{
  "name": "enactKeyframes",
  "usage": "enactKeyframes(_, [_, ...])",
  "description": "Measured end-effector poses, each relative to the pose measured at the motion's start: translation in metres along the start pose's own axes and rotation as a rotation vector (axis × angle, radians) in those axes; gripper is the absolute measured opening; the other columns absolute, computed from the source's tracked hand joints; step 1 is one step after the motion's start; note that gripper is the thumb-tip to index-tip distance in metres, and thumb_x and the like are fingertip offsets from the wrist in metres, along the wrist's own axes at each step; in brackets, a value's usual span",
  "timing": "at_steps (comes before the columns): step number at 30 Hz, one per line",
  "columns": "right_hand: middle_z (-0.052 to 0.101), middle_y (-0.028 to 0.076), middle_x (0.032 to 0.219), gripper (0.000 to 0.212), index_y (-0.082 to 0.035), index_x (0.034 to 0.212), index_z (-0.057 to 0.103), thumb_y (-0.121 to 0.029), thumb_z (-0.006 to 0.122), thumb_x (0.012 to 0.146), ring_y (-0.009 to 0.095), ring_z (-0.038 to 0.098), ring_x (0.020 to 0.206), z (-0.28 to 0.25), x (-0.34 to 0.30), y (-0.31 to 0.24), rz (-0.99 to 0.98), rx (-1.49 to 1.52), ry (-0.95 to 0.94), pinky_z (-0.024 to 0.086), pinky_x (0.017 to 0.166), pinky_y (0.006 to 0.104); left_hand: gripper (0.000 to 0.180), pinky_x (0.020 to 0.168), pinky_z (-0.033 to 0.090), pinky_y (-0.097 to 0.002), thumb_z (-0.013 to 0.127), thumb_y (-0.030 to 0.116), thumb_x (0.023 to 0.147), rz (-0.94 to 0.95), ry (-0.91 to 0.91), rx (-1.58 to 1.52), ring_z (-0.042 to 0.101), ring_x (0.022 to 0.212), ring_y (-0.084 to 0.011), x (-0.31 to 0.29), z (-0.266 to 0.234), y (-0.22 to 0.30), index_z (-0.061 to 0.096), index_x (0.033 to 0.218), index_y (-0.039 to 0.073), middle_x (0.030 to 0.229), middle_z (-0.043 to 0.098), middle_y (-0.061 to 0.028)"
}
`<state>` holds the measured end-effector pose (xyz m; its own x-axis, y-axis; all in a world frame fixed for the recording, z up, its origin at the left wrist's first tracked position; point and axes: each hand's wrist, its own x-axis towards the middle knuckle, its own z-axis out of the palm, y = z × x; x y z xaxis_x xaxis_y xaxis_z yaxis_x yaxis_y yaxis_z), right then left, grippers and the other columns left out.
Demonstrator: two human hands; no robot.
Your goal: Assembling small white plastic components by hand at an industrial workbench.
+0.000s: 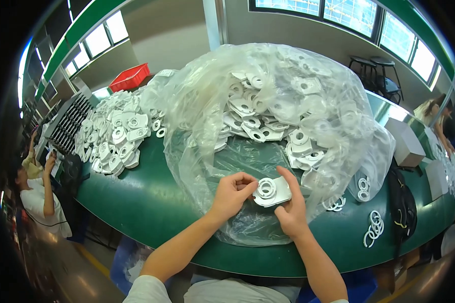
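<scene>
In front of me, above the table's near side, I hold a white plastic part (272, 192), a flat plate with a raised ring round a hole. My right hand (294, 208) grips the plate's right end between thumb and fingers. At its left edge my left hand (232, 194) is closed, thumb and fingertips pinched against the ring side. Whether a separate small piece sits in that pinch is hidden. Just beyond my hands lies a large clear plastic bag (197, 116), its mouth open toward me, with many similar white parts (247, 108) inside.
A heap of white parts (119, 131) covers the green table (136, 197) on the left, beside a black rack (68, 121) and a red bin (130, 77). Loose white rings (374, 228), a black bag (402, 202) and a box (405, 144) lie right. Other people work at both sides.
</scene>
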<state>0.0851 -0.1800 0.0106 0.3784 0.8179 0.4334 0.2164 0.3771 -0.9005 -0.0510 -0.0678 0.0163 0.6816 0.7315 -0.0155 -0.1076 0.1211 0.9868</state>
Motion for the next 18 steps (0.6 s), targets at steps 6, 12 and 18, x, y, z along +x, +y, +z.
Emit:
enactKeyframes(6, [0.052, 0.015, 0.122, 0.052, 0.002, 0.133, 0.039, 0.003, 0.052, 0.083, 0.019, 0.054, 0.108, -0.007, 0.002, 0.007, 0.368, 0.375, 0.075, 0.043, 0.093, 0.0308, 0.013, 0.067, 0.050, -0.0219, 0.061, 0.006, 0.087, 0.025, -0.046, 0.056, 0.062, 0.077, -0.0091, -0.001, 0.001, -0.004, 0.060, 0.096, -0.005, 0.086, 0.064, -0.0062])
enactKeyframes(12, [0.061, 0.009, 0.104, 0.040, 0.001, 0.122, 0.049, 0.003, 0.057, 0.083, 0.015, 0.058, 0.095, -0.006, 0.002, -0.002, 0.346, 0.269, 0.075, 0.046, 0.084, 0.0265, 0.016, 0.071, 0.050, -0.0212, 0.060, 0.002, 0.087, 0.016, -0.087, -0.021, 0.062, 0.081, -0.0094, -0.003, 0.004, -0.004, 0.058, 0.101, -0.004, 0.087, 0.064, -0.0062])
enactKeyframes(18, [0.060, 0.008, 0.102, 0.042, 0.001, 0.121, 0.050, 0.006, 0.059, 0.081, 0.014, 0.058, 0.095, -0.003, 0.001, -0.002, 0.298, 0.218, 0.091, 0.046, 0.084, 0.0259, 0.025, 0.075, 0.050, -0.0223, 0.062, 0.000, 0.084, -0.044, -0.173, 0.033, 0.064, 0.086, -0.0119, -0.002, 0.001, -0.002, 0.058, 0.108, -0.005, 0.093, 0.066, -0.0096])
